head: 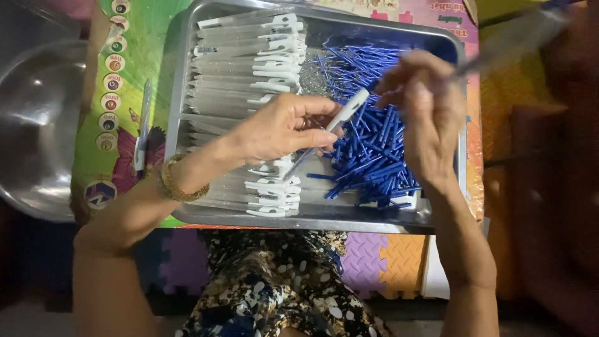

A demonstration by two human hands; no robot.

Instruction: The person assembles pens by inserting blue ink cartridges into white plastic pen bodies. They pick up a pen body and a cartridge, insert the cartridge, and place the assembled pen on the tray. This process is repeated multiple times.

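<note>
Head view, looking down: left hand point(284, 128) pinching one white pen barrel point(337, 122) over a metal tray point(181, 93); right hand point(424, 109) closed round a thin rod, probably a blue refill point(499, 53), blurred. Assembly step apparently under way, refill into barrel; next move calls for lining the tip with the barrel's mouth. Under the right hand, a heap of blue refills point(368, 156), far too many to count. Left of the left hand, dozens of stacked white barrels point(243, 56).

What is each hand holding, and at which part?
Left hand holds a white pen barrel near its middle. Right hand pinches a thin blurred piece; which part cannot be told.
</note>
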